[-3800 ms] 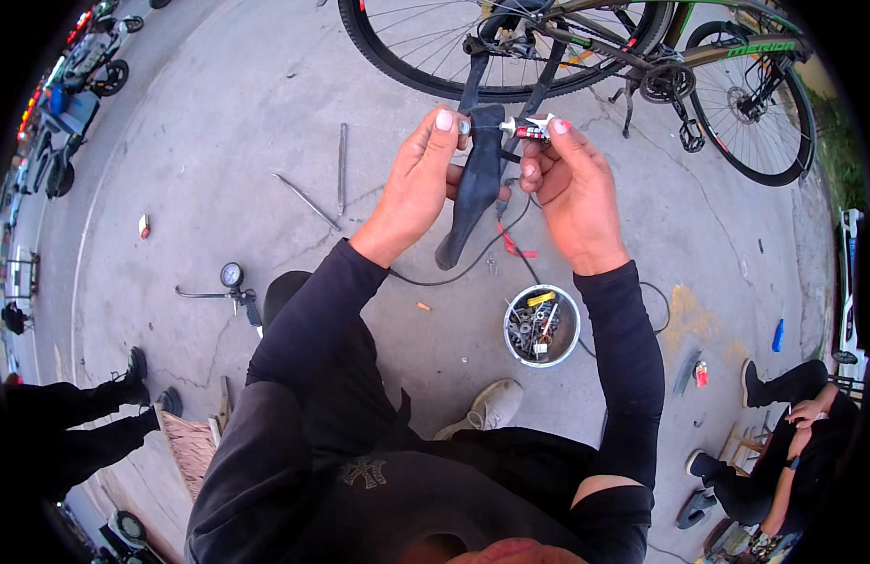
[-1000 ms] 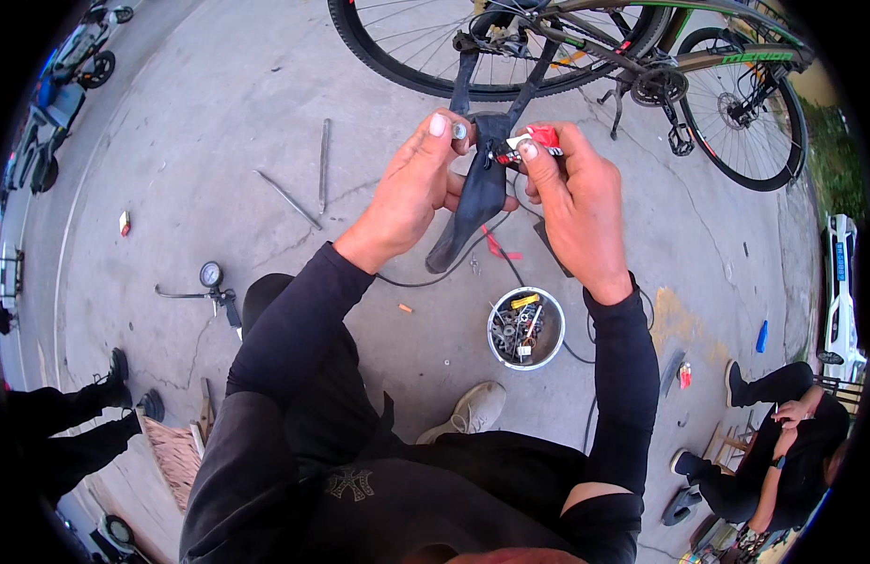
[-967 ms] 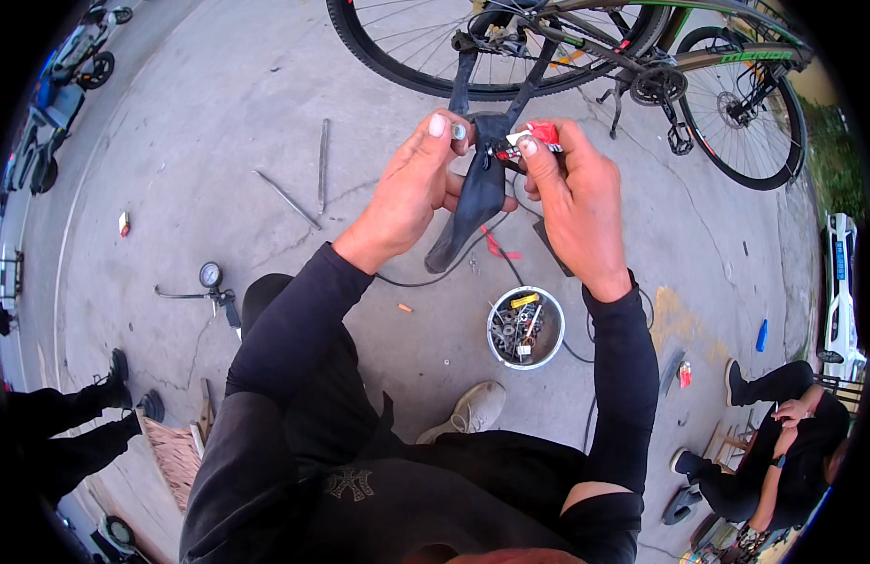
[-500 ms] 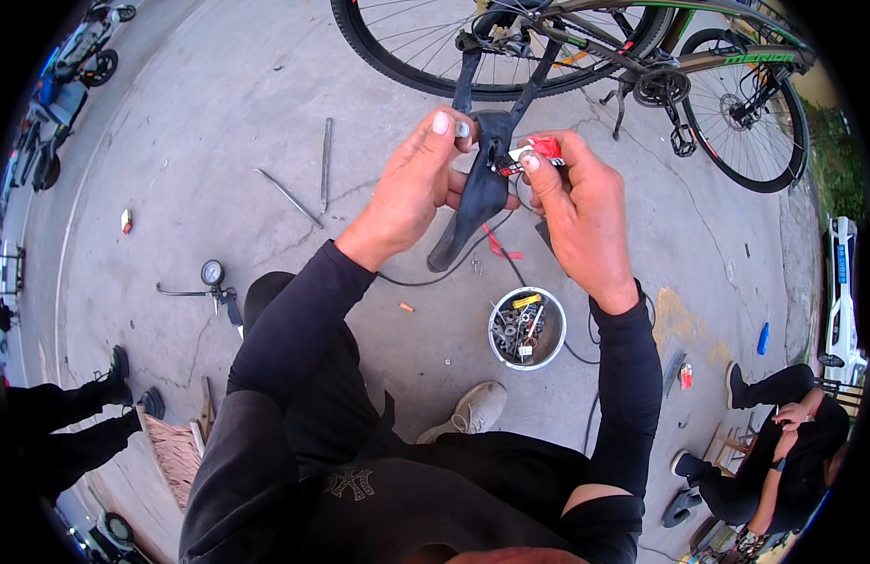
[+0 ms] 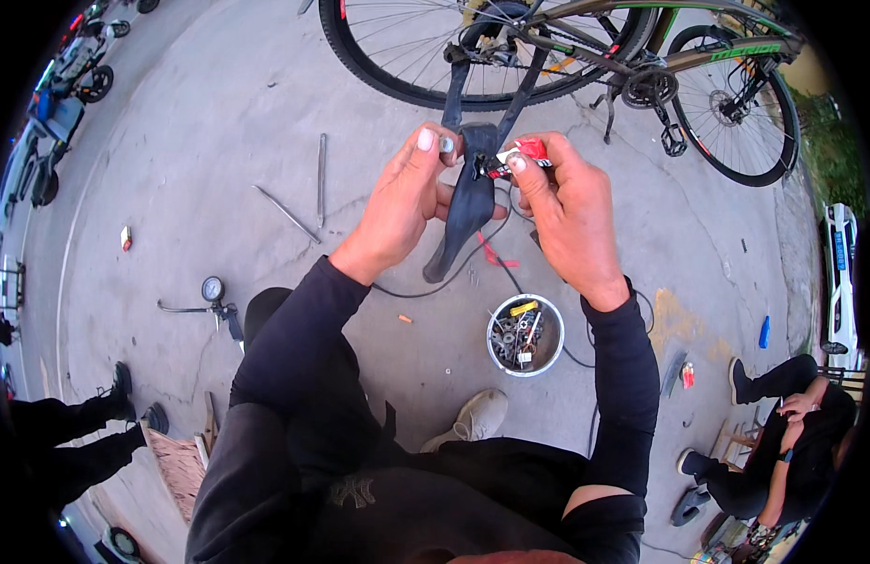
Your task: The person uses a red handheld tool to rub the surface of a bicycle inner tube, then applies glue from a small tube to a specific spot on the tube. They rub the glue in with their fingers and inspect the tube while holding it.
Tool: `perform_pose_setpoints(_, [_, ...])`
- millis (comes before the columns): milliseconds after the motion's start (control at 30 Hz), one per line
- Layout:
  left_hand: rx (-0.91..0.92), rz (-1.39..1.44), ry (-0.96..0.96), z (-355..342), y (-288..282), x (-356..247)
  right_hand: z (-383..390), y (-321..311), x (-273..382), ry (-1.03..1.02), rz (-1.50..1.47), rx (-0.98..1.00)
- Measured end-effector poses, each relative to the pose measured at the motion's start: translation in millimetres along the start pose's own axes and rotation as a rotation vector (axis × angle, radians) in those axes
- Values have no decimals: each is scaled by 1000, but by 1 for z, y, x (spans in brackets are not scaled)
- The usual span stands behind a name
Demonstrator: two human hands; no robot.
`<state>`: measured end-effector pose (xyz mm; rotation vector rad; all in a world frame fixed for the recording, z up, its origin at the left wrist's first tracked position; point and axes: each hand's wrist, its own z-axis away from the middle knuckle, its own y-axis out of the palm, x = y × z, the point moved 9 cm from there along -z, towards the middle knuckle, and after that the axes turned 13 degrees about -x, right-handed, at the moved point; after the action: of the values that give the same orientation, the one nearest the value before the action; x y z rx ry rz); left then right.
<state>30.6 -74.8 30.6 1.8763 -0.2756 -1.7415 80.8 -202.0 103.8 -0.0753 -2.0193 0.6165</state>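
A black bicycle inner tube [image 5: 469, 211] stretches between my hands, its upper part running up to the bicycle wheel. My left hand [image 5: 398, 202] is closed on it, fingers behind the rubber, and a small pale cap [image 5: 446, 145] is pinched by the thumb. In my right hand [image 5: 576, 207] is a small red, white and black squeeze tube [image 5: 522, 158], gripped between thumb and fingers. Its tip meets the inner tube at a shiny dark patch. The fingers behind the rubber are partly hidden.
The bicycle [image 5: 632, 70] lies beyond my hands. A metal bowl [image 5: 554, 350] of small parts stands below them. Two metal levers [image 5: 321, 181] and a pressure gauge [image 5: 212, 289] lie to the left. A seated person [image 5: 783, 442] is at right, a standing person's legs [image 5: 78, 414] at left.
Both hands, with the inner tube and squeeze tube, appear slightly lower and further left. The whole view has shifted a little; the grips are the same.
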Motion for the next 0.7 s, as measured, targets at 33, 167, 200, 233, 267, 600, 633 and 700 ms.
perform_pose_setpoints(33, [6,13,14,0,-1,0,2,0,3,44,-3,29])
perform_pose_setpoints(167, [32,5,13,1,-1,-1,5,1,14,6,13,74])
perform_pose_setpoints(200, [25,15,9,2,0,0,4,-1,14,-19,29,51])
perform_pose_setpoints(233, [17,25,6,2,1,2,1,-2,11,-44,44,29])
perform_pose_setpoints(267, [16,10,2,2,2,2,-1,-3,9,-69,60,7])
perform_pose_setpoints(600, [-27,-4,-5,0,-3,0,3,-1,6,-18,45,6])
perform_pose_setpoints(633, [-39,-6,-11,0,-4,0,7,1,7,44,7,31])
perform_pose_setpoints(700, [-19,-3,17,-2,-8,1,10,6,8,62,7,87])
